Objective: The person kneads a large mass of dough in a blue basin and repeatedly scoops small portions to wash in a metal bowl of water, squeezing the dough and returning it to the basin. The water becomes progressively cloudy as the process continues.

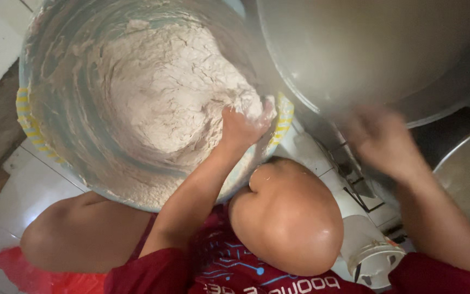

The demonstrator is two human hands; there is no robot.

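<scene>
Pale, crumbly flour dough mass (pixel 164 92) in round, smeared plastic basin (pixel 55 136); left hand (pixel 243 125) clenched into dough. Right hand (pixel 382 141) blurred, grip unreadable, beside grey metal bowl (pixel 365 49).

Dim, warm indoor light, soft and diffuse, no hard shadows. Right hand (pixel 379 139) heavily motion-blurred; left hand (pixel 243 126) fairly sharp. Dull sheen on the metal bowl (pixel 365 49), small highlight on the knee (pixel 289 218). Slight overall softness, wide-angle bulge at edges.
</scene>
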